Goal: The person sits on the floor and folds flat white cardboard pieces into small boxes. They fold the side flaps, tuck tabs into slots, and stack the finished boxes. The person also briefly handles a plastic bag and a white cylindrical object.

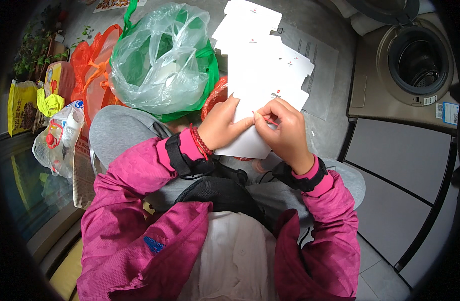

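At the near end of the white cards [262,65], 2 bare hands. Right hand [286,128]: thumb and forefinger pinched together on 1 thin red piece [273,122], too small to identify. Left hand [220,125]: thumb stretched flat on the nearest card [245,144], tip just beside the right fingertips; some fingers hidden, can't tell if they grip. Nearest card sits between the 2 grey-clad knees. Cards: at least 3, overlapping, running away from the hands over the floor [317,123]; exact count unclear. Wrists: 2 black straps, 1 per wrist, plus red beaded bracelet [201,143] on the left.

Right edge of the cards: 1 printed sheet [324,70], partly covered. Left edge: 1 clear plastic bag [159,80] nested in 1 green bag [210,62], 1 red bag [215,98] just beside. Floor's left side: 1 yellow packet [22,108], 1 red-capped container [52,140]. Floor's right side: 1 washing machine [375,75], door open.
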Tool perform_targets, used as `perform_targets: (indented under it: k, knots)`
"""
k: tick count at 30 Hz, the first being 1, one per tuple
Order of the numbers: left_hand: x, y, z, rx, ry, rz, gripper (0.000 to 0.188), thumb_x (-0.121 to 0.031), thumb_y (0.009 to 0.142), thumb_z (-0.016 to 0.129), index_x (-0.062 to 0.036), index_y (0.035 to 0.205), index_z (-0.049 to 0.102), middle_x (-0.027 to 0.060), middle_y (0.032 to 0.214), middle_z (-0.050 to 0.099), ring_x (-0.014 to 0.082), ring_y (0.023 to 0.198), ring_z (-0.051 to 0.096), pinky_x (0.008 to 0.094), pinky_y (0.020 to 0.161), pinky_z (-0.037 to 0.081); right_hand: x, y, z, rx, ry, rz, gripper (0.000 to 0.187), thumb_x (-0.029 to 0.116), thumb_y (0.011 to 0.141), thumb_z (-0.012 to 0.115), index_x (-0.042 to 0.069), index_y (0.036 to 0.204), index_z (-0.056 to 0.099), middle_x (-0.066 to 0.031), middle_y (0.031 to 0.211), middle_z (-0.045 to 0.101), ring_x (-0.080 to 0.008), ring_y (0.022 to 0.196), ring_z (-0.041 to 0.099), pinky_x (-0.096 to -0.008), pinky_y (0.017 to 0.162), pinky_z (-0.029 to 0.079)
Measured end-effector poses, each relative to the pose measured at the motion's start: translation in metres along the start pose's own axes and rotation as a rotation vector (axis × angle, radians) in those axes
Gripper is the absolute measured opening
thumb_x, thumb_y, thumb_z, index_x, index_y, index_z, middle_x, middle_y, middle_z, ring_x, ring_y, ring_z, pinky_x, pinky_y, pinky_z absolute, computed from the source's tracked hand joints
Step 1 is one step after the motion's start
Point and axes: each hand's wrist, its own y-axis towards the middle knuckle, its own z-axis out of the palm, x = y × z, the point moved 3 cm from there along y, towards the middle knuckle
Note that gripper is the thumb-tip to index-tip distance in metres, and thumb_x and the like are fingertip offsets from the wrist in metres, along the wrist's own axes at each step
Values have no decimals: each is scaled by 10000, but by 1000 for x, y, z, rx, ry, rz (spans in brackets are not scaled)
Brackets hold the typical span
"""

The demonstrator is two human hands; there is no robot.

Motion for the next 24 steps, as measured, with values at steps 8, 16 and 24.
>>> perform_targets:
  k: [8, 16, 24]
  knots:
    - [9, -6, 6, 40, 79, 3, 500, -220, 841, 662, 26, 1231, 467, 261, 884, 628, 420, 803, 627, 444, 674, 498, 0, -2, 5, -3, -93, -46, 112, 21, 729, 650, 29, 708, 540, -87, 647, 533, -235, 548, 548, -318, 501, 434]
    - [13, -4, 3, 186, 93, -258, 475, -218, 838, 683, 36, 1193, 497, 220, 884, 635, 310, 798, 657, 385, 681, 499, -3, -2, 1, 45, -59, 17, 106, 23, 726, 651, 23, 718, 546, -90, 655, 540, -233, 556, 554, -310, 515, 448]
    - [13, -4, 1, 41, -254, -190, 470, -125, 842, 712, 62, 1208, 485, 122, 1168, 548, 172, 1095, 502, 321, 969, 398, -15, 0, -28, 30, -34, 228, 104, 39, 754, 677, 0, 723, 586, -94, 658, 583, -172, 546, 563, -271, 534, 458]
